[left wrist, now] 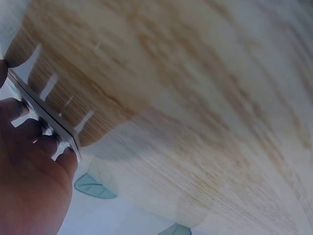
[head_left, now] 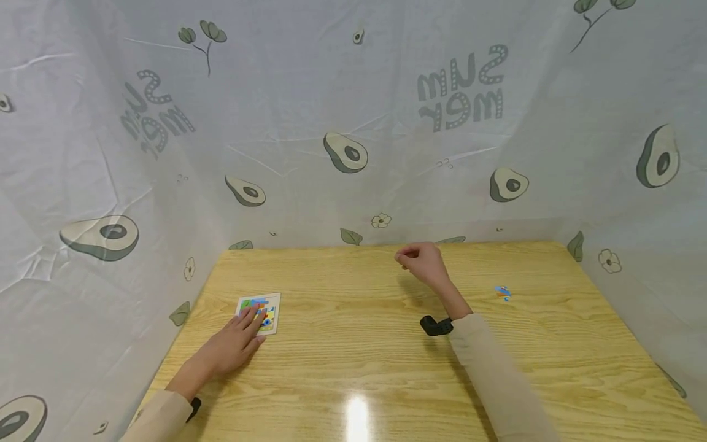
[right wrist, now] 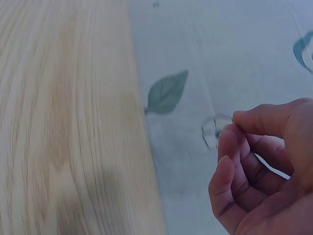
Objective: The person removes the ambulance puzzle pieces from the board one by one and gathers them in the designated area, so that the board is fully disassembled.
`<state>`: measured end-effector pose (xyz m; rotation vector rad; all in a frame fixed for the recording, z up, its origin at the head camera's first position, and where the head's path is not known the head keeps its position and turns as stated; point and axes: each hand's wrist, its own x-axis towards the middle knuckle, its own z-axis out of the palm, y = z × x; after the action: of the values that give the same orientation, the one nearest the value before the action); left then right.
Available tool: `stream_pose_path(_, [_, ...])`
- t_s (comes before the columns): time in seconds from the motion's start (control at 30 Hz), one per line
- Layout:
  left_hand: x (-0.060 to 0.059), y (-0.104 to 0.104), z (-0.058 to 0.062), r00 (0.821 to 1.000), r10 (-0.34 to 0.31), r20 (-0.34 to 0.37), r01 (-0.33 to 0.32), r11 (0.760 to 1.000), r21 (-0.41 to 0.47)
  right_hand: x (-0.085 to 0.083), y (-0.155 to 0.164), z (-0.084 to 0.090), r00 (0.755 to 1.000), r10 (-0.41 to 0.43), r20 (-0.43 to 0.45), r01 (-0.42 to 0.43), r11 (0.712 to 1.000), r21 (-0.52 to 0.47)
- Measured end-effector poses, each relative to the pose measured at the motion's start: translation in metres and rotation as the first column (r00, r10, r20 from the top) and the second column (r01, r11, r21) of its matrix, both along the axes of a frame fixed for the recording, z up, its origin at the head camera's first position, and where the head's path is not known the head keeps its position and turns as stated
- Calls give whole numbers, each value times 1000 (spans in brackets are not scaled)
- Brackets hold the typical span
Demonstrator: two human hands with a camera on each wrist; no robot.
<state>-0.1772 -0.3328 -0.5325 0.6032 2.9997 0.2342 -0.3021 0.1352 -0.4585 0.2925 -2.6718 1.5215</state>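
Observation:
A small picture puzzle board (head_left: 277, 310) with a pale frame and a bright blue, yellow and green picture lies at the left of the table. My left hand (head_left: 234, 344) rests on it with fingers extended, covering part of the picture. In the left wrist view the fingertips (left wrist: 68, 157) reach the thin board from one face. Raised over the far middle of the table, my right hand (head_left: 425, 264) has its thumb and index fingertips together. Nothing shows between them in the right wrist view, where the other fingers (right wrist: 222, 181) are curled.
Blue and orange puzzle pieces (head_left: 503, 293) lie close together on the wooden table (head_left: 353, 344), right of my right forearm. A pale curtain (head_left: 298, 110) printed with avocados and leaves hangs behind the table and along both sides. Each wrist wears a black strap (head_left: 436, 326).

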Motion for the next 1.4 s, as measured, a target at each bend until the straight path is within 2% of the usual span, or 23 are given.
stream_pose_path(0.33, [-1, 1, 3, 1000, -29, -12, 29, 1000, 13, 1, -76, -6, 993, 105, 45, -101, 992, -81])
stream_pose_path(0.7, [2, 14, 3, 994, -105, -6, 105, 993, 45, 15, -151, -18, 966, 253, 58, -253, 967, 5])
stream_pose_path(0.83, [2, 21, 4, 994, -102, -22, 103, 993, 50, 20, -177, -27, 955, 291, 62, -294, 955, 46])
stream_pose_path(1.0, [-1, 22, 2, 997, -79, -16, 79, 997, 20, 26, -209, -38, 952, 300, 65, -305, 948, 94])
stream_pose_path(1.13, [-2, 22, 2, 997, -83, -4, 83, 995, 47, 32, -230, -42, 951, 305, 53, -309, 944, 113])
stream_pose_path(1.4, [2, 18, -2, 999, -51, 6, 50, 997, 63, 42, -254, -50, 959, 277, 67, -285, 941, 185])
